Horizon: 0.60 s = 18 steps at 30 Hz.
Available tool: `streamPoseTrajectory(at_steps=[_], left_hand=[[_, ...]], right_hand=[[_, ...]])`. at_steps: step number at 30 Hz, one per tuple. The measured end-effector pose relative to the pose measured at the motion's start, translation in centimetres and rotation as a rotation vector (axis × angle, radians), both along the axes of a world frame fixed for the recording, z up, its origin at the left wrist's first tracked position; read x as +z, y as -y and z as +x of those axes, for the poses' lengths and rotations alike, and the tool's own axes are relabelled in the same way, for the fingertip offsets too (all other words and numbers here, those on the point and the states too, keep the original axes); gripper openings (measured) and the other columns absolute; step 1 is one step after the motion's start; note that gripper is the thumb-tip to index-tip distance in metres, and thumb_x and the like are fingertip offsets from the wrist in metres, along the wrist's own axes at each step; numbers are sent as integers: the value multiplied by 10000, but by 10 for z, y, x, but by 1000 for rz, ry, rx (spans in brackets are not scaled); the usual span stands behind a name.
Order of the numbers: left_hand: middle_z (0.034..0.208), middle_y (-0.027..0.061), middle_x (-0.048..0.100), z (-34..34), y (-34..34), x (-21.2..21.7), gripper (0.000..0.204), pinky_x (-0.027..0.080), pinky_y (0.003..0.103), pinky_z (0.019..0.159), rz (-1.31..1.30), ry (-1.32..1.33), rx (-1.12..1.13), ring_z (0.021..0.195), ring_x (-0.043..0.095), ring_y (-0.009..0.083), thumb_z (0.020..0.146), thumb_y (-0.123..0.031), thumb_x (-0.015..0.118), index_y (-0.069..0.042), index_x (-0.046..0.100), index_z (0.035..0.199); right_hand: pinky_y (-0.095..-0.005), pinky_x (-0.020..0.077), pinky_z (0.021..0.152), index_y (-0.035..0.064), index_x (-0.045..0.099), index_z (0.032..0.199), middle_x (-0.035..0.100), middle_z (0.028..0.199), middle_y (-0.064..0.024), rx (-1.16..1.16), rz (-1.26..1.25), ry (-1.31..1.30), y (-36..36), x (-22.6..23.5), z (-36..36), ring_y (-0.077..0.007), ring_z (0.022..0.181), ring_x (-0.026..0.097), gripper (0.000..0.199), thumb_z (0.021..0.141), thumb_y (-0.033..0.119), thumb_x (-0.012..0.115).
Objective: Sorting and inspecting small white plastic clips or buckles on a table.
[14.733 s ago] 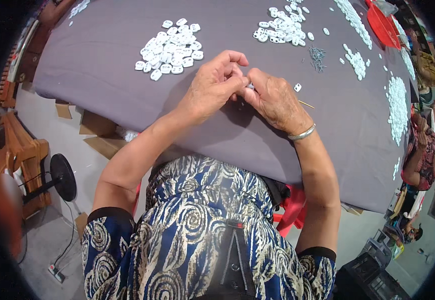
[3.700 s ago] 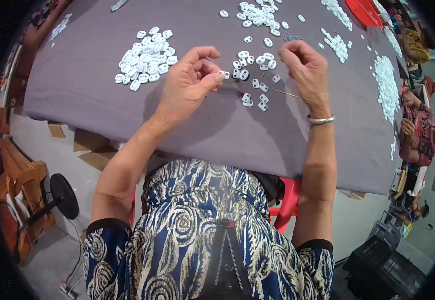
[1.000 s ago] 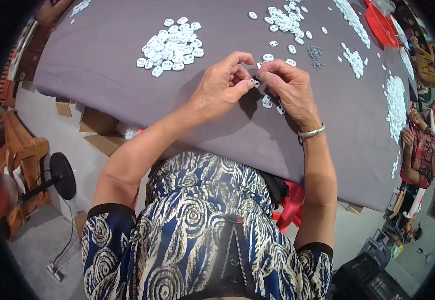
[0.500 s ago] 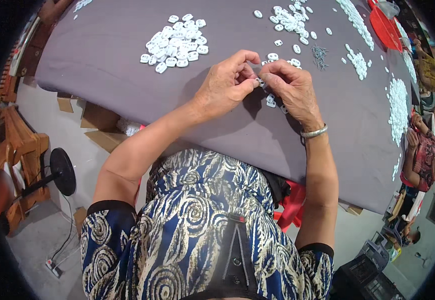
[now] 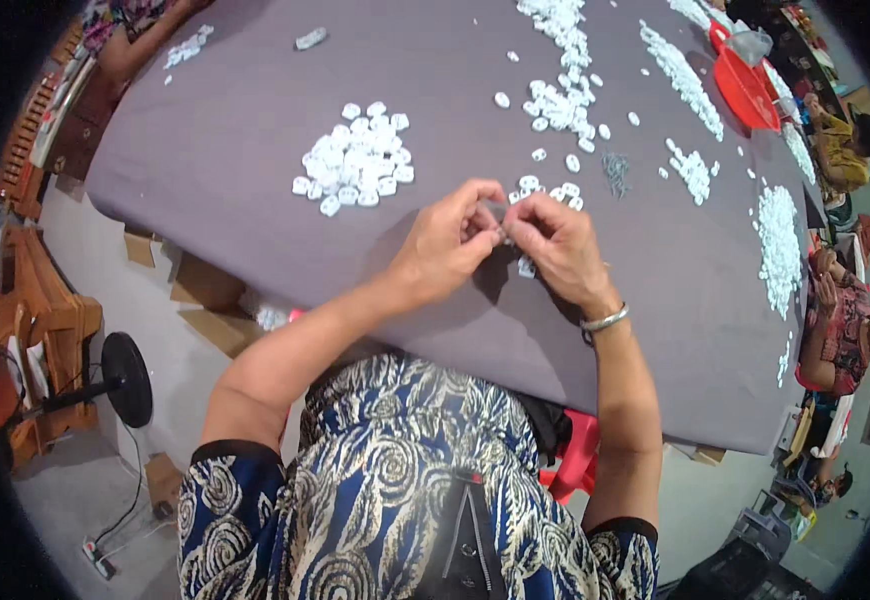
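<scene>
My left hand (image 5: 445, 245) and my right hand (image 5: 562, 250) meet fingertip to fingertip just above the table. Both are pinched on one small white plastic piece (image 5: 506, 239), mostly covered by my fingers. A few more white two-holed pieces (image 5: 526, 267) lie on the cloth under my right hand. Just beyond my fingers is a small group of white oval pieces (image 5: 529, 184). To its right sits a little heap of thin grey metal pins (image 5: 616, 173). A larger heap of white two-holed pieces (image 5: 355, 160) lies to the left.
A grey cloth covers the table (image 5: 225, 150). White pieces form long piles (image 5: 780, 250) toward the right, near a red basket (image 5: 743, 90). A grey block (image 5: 311, 39) lies at the far left. Other people sit along the right edge; a black fan (image 5: 127, 380) stands at left.
The view has shifted, bringing more of the table's far side into sight. My hands stay pinched together, and the white piece between them is more hidden than before.
</scene>
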<state>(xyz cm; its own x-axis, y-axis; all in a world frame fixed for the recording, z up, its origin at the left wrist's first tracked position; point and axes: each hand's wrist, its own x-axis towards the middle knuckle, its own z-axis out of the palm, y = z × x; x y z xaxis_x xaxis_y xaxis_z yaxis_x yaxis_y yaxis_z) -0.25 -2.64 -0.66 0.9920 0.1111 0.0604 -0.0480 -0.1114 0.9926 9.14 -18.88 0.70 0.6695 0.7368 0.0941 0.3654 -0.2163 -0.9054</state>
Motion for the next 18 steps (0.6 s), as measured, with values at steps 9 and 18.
streamPoseTrajectory(at_steps=[9,18], left_hand=[[790,49,595,-3,2,-1,293,476,254,629,-7,14,74,694,565,93,851,-21,591,-16,503,1130],[841,-8,548,-1,4,0,233,444,187,660,-31,-2,84,764,518,35,871,18,583,-18,487,1080]], right_hand=[[-302,447,580,1,601,850,589,723,-90,-51,-17,85,-3,12,-8,-166,628,547,100,833,93,634],[-267,448,539,-7,603,857,605,673,-47,-89,-4,177,-7,11,-9,-92,595,539,108,848,96,630]])
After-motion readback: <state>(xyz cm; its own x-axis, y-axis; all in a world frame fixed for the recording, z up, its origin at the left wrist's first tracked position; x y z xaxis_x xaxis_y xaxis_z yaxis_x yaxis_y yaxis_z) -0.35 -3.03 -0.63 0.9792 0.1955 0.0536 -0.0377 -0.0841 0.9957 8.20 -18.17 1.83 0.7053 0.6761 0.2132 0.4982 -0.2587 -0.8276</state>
